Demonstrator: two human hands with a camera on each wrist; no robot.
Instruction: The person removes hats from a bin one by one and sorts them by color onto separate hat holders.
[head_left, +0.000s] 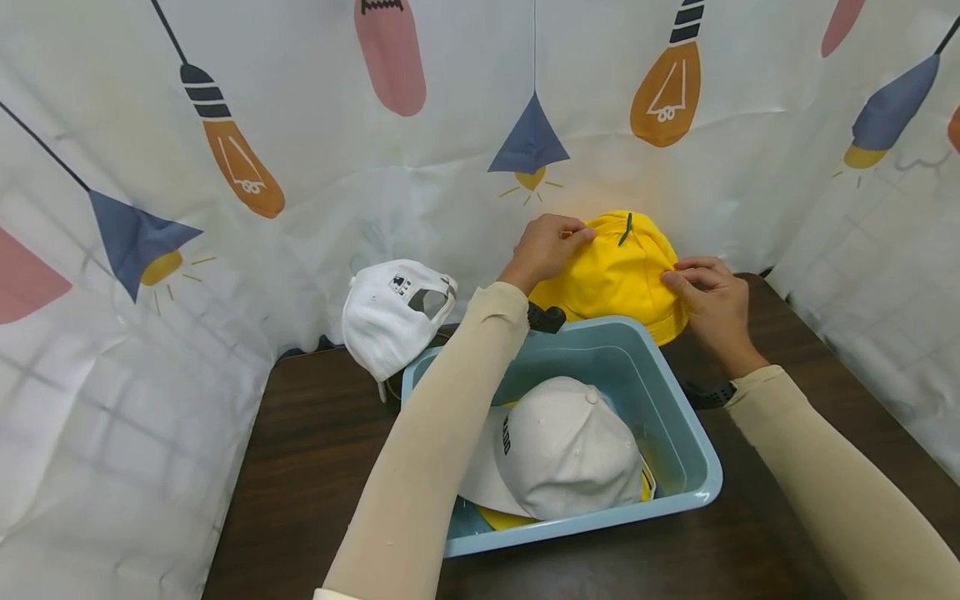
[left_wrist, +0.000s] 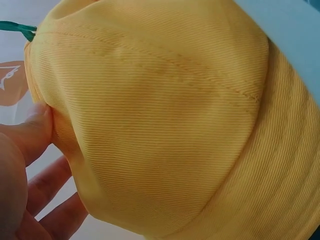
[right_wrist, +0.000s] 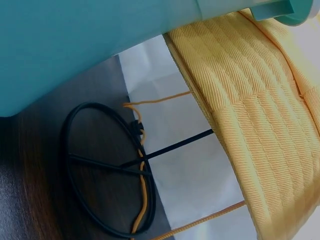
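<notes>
A yellow bucket hat (head_left: 618,271) with a small green stem on top is behind the blue basin. My left hand (head_left: 551,246) pinches the crown's left side; in the left wrist view, thumb and fingers (left_wrist: 37,130) hold the cloth. On the other side my right hand (head_left: 712,304) pinches the hat's right side between thumb and fingers. The right wrist view does not show that hand. There, a black wire stand (right_wrist: 172,145) with a round base rises under the yellow brim (right_wrist: 250,110), and an orange cord (right_wrist: 200,220) hangs from the hat.
The blue basin (head_left: 682,408) stands on the dark wooden table (head_left: 315,442) and holds a pale cap (head_left: 573,446) lying over something yellow. A white cap (head_left: 382,317) sits raised behind the basin's left corner. A printed curtain (head_left: 450,192) hangs close behind.
</notes>
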